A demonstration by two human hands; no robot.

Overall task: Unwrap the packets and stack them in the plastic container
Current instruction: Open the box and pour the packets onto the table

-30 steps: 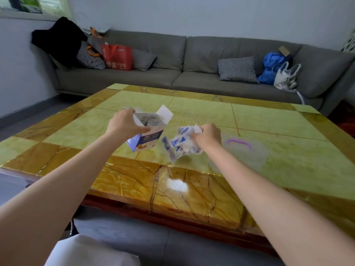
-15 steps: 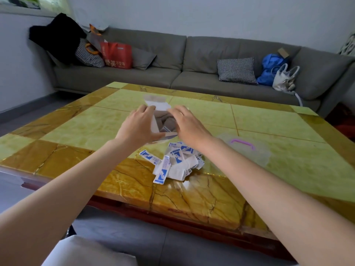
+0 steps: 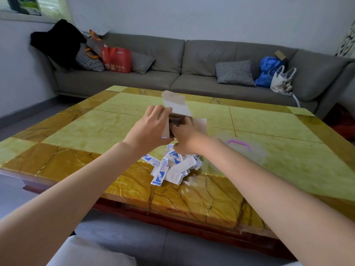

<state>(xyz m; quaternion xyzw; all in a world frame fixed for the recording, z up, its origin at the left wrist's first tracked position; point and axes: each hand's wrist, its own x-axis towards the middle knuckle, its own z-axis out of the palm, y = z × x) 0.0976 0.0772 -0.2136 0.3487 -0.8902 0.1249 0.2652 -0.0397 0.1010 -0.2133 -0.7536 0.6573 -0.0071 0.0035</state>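
Marble table (image 3: 269, 146) | left hand (image 3: 149, 129) grips box (image 3: 178, 116), mouth up | right hand (image 3: 184, 137) fingers inside, grasp unclear | packets (image 3: 171, 166) heaped

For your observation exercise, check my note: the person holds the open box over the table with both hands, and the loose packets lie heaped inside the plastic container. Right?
Not quite. The head view shows the packets heaped on the bare table, beside the plastic container. The rest holds.

right hand (image 3: 184, 137) fingers: hidden in box (image 3: 177, 112) | container (image 3: 238, 150): blurred
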